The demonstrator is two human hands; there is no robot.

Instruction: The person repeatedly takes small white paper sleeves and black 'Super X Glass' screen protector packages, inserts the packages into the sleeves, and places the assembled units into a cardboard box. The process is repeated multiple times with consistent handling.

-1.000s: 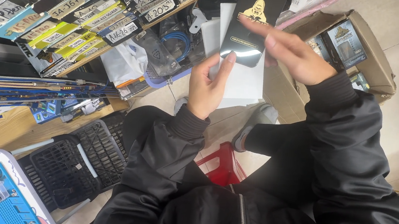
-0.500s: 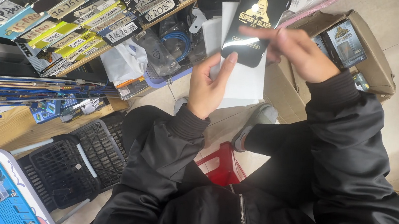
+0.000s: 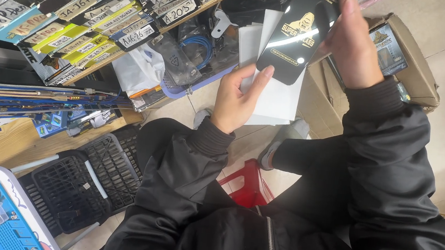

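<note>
Black sheet [image 3: 296,37] pinched in right hand [image 3: 353,42], above left hand [image 3: 235,102].

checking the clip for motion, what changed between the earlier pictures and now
The right hand lifted off the front of the black glossy packet to its upper right edge, baring its face. The left hand kept holding the white sheets behind it. The cardboard box and shelf stayed put.
</note>
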